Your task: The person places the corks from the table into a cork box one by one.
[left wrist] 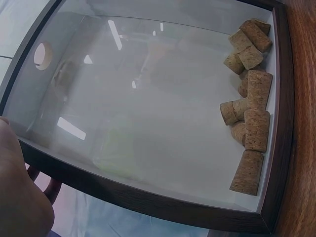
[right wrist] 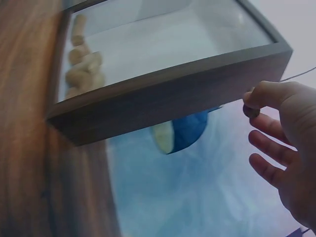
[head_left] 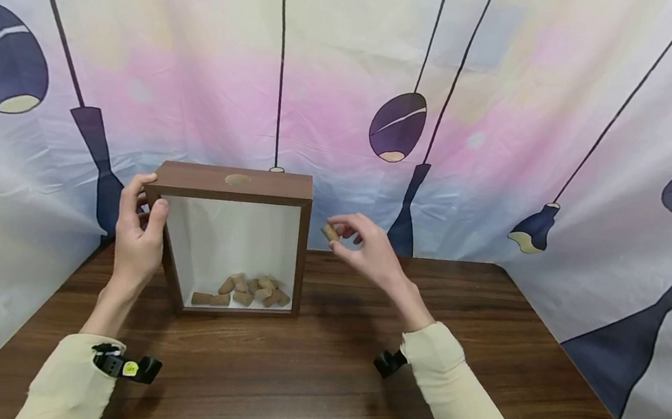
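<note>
A brown wooden shadow box (head_left: 299, 260) with a clear front stands upright on the table, an oval hole (head_left: 238, 180) in its top. Several corks (left wrist: 257, 129) lie heaped along the bottom inside it. My left hand (head_left: 140, 235) grips the box's upper left corner, thumb on the front edge and fingers round behind the side. To the right of the box, my right hand (head_left: 366, 244) pinches a single cork (head_left: 330, 232) between thumb and index finger, in the air at about the height of the box's upper half. In the right wrist view that cork (right wrist: 251, 109) is mostly covered by the thumb.
The dark wood table (head_left: 266, 381) extends in front of the box and to its right. Close behind hangs a pastel cloth backdrop (head_left: 354, 52) printed with dark lamp shapes. Each wrist wears a small black camera (head_left: 389, 363).
</note>
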The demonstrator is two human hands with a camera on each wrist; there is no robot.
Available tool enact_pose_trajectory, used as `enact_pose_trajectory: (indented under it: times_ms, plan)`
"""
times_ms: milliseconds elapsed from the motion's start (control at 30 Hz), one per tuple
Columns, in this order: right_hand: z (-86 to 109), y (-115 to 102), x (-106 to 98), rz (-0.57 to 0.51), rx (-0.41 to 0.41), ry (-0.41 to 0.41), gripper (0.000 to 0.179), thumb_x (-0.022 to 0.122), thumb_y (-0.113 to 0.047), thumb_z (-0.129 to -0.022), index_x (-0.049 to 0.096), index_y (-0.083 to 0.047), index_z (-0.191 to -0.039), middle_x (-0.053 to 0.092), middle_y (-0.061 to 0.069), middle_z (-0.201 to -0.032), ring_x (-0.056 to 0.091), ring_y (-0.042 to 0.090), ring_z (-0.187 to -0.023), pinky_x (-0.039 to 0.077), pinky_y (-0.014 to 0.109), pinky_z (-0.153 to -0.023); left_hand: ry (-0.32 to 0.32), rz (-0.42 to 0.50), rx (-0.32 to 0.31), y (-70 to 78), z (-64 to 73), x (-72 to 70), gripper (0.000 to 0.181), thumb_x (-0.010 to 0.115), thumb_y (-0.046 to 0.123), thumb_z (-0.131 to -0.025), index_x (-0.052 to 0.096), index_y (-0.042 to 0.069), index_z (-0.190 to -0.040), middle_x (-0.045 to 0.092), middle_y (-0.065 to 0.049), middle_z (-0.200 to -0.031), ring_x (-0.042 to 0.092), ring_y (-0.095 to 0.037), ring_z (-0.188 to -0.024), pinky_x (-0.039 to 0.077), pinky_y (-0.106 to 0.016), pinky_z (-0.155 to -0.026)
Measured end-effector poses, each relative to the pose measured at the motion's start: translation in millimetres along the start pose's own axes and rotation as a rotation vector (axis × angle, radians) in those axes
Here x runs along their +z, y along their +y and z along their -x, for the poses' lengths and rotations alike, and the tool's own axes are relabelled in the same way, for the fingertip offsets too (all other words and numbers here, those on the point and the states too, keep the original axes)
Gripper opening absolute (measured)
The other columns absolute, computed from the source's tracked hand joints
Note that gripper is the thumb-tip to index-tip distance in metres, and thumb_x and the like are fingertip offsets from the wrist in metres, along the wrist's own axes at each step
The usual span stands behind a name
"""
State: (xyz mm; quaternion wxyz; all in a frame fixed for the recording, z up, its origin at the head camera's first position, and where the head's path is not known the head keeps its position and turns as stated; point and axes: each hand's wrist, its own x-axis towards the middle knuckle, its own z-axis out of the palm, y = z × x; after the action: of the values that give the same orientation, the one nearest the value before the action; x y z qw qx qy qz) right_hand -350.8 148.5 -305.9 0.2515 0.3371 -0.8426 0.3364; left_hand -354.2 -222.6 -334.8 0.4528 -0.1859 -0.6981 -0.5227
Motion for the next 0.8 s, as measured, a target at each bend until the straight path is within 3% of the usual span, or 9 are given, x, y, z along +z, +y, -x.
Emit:
enact_pose_trajectory:
  times_ms: [467,600,800]
  plan:
    - [-44.8,-43,-29,0.005,-0.109,0.136,0.034,0.071,-0.012,-0.09,0.067,-0.009,-0.123,0.067,0.005,-0.1,0.058,0.016,-0.093,0.05,0.032,-0.078,-0.005,0.002,-0.016,3.7,-1.5,1.0,0.042,0.049,0.011,-0.103,0.043,0.003,-0.144,0.044,0.021,-0.117,0.043,-0.004,-0.099,0.031,-0.023,-0.078]
    - [-58.7,-57,-28,-0.001,-0.143,0.135,0.033,0.071,-0.012,-0.089,0.066,-0.008,-0.122,0.067,0.006,-0.1,0.058,0.016,-0.092,0.051,0.035,-0.079,-0.007,-0.005,-0.028,3.8,-0.8,0.0,0.043,0.049,0.012,-0.103,0.043,0.005,-0.144,0.044,0.021,-0.118,0.042,-0.004,-0.098,0.03,-0.024,-0.078]
    - [-73.4,-74,-23,0.02,-0.146,0.089,0.035,0.07,-0.013,-0.089,0.065,-0.009,-0.123,0.066,0.004,-0.102,0.058,0.015,-0.093,0.048,0.028,-0.08,-0.021,-0.008,-0.029,5.0,0.9,-0.3,0.043,0.049,0.012,-0.103,0.043,0.007,-0.145,0.044,0.021,-0.12,0.043,-0.004,-0.099,0.03,-0.024,-0.078]
